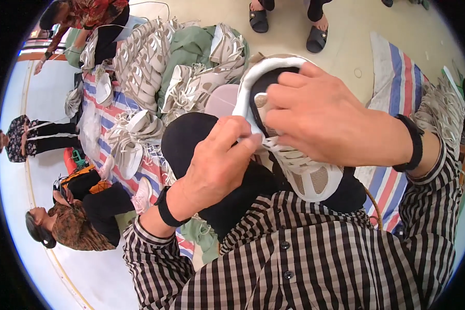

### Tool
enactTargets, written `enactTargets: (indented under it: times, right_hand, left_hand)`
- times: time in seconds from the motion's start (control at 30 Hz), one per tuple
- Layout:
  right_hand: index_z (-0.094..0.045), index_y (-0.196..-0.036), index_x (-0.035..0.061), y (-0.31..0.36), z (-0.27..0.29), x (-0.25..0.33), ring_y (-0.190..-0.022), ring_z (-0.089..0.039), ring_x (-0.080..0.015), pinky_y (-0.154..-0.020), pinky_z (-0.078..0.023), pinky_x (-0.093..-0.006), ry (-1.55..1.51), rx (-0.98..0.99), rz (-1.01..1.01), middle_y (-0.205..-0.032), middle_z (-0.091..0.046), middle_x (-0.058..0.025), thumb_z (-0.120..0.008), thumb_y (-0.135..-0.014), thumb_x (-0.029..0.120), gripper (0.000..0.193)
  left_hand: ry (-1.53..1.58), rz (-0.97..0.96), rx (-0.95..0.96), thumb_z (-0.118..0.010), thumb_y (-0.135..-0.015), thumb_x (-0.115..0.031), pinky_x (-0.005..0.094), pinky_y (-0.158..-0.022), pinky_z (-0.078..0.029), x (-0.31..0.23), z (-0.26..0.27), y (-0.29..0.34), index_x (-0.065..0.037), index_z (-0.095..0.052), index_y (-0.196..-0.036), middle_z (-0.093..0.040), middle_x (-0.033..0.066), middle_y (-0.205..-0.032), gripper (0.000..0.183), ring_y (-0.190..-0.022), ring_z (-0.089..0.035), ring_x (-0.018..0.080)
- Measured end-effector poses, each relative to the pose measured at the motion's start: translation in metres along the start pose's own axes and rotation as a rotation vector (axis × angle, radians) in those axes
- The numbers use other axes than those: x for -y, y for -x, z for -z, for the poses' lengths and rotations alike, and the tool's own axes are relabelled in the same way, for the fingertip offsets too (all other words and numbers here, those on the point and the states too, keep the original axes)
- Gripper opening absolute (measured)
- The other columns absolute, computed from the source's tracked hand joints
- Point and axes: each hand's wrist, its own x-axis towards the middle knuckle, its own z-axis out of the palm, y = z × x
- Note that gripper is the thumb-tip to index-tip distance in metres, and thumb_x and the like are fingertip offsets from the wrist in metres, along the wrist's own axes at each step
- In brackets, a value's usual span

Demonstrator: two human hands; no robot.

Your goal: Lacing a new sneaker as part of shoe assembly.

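A white and beige sneaker (321,182) rests over my black-clad lap, its toe pointing toward me and its dark-lined opening facing up. My left hand (214,163) pinches the white collar edge at the opening's left side. Whatever fine thing may lie between its thumb and fingertips is too small to make out. My right hand (325,111) comes in from the right, its fingers curled over the opening and gripping by the tongue and laces. Part of the lacing and inside is hidden behind it.
Many similar sneakers (142,57) lie heaped on a striped sheet (139,178) to the left, some by green cloth (188,44). More shoes (439,111) are piled at right. A pinkish round seat (225,101) stands ahead. Several people sit or stand around, including sandalled feet (316,39).
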Motion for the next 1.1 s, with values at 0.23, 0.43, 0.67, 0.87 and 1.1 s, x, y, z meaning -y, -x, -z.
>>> enactTargets:
  times: [0.23,0.43,0.67,0.87,1.1]
  right_hand:
    - [-0.057,-0.076,0.0091,0.014,0.007,-0.001,-0.078,-0.049,-0.0205,-0.076,-0.038,-0.0335,-0.021,0.035,-0.016,-0.081,-0.049,-0.0016,-0.067,-0.071,0.01,0.011]
    - [-0.057,-0.075,0.0094,0.019,0.003,-0.001,-0.077,-0.049,-0.0193,-0.075,-0.039,-0.0328,-0.007,-0.064,0.002,-0.081,-0.048,-0.0014,-0.064,-0.065,0.009,0.012]
    - [-0.057,-0.075,0.0098,0.021,0.009,-0.004,-0.076,-0.049,-0.0207,-0.072,-0.038,-0.0336,-0.038,-0.045,-0.018,-0.08,-0.048,-0.002,-0.066,-0.069,0.009,0.011]
    - [-0.06,-0.081,0.0107,0.015,0.013,-0.001,-0.076,-0.052,-0.0213,-0.074,-0.037,-0.0358,-0.023,0.001,-0.095,-0.078,-0.05,-0.002,-0.071,-0.073,0.015,0.014]
    - [-0.062,-0.079,0.0101,0.007,0.007,0.009,-0.077,-0.058,-0.0216,-0.077,-0.037,-0.0377,0.222,0.056,-0.046,-0.073,-0.056,-0.0037,-0.066,-0.073,0.011,0.007]
  left_hand:
    - [0.004,-0.169,-0.039,-0.066,-0.062,0.005,0.0351,-0.069,-0.054,0.006,-0.006,0.011,0.005,-0.063,-0.092,-0.05,0.0105,-0.089,0.031,-0.092,-0.061,0.0303]
    - [-0.035,-0.21,-0.029,-0.067,-0.06,0.004,0.035,-0.07,-0.055,0.006,-0.008,0.01,0.007,-0.065,-0.09,-0.053,0.0114,-0.09,0.03,-0.093,-0.062,0.0312]
    - [0.044,-0.1,-0.064,-0.068,-0.064,0.009,0.0369,-0.076,-0.054,0.0,-0.009,0.006,0.005,-0.064,-0.097,-0.057,0.0143,-0.096,0.034,-0.096,-0.062,0.0335]
    - [0.08,0.115,-0.351,-0.065,-0.073,0.007,0.0365,-0.081,-0.05,-0.008,-0.004,0.001,0.0,-0.061,-0.101,-0.06,0.0172,-0.101,0.03,-0.092,-0.061,0.0328]
    - [0.346,0.394,-0.173,-0.067,-0.075,-0.003,0.0312,-0.076,-0.05,-0.006,-0.021,0.004,-0.001,-0.061,-0.095,-0.064,0.0118,-0.089,0.021,-0.081,-0.063,0.0246]
